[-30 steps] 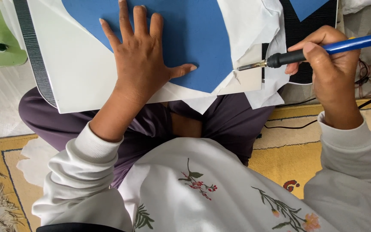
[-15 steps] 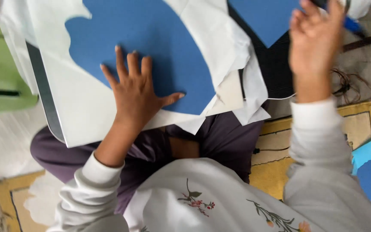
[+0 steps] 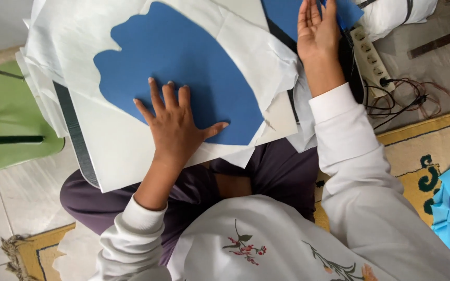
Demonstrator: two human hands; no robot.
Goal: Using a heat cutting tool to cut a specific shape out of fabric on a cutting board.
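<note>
Head view: only one camera here, looking down at your lap and both of your hands.

Left hand: your left hand [image 3: 175, 122] lies flat, palm down, fingers spread and thumb stretched out to the side. It pinches nothing and presses on the blue sheet.

Blue sheet: the blue sheet [image 3: 183, 62] with its wavy cut outline lies on the white paper, toward the board's middle; your left hand covers its near edge.

White paper: the white paper [image 3: 115, 151] is layered and creased, spreads over most of the board and hangs past its right edge.

Board: the board [image 3: 76, 138] rests across your lap, and only its dark left edge shows beneath the paper.

Right hand: your right hand [image 3: 316, 28] is raised at the board's far right corner, fingers straight and held close together, palm turned to the left. A small blue thing shows just behind the fingers, but you cannot tell whether the hand grips it.

Second blue sheet: another blue sheet [image 3: 287, 13] lies at the far right corner, partly behind your right hand.

Power strip: a white power strip [image 3: 371, 57] sits on the floor just right of your right wrist, with dark cables [image 3: 407, 99] trailing from it.

Rug: the yellow patterned rug [image 3: 428, 151] lies under you, on the pale tiled floor [image 3: 6, 208].

Green thing: a green surface [image 3: 11, 125] sits to the left of the board.
</note>
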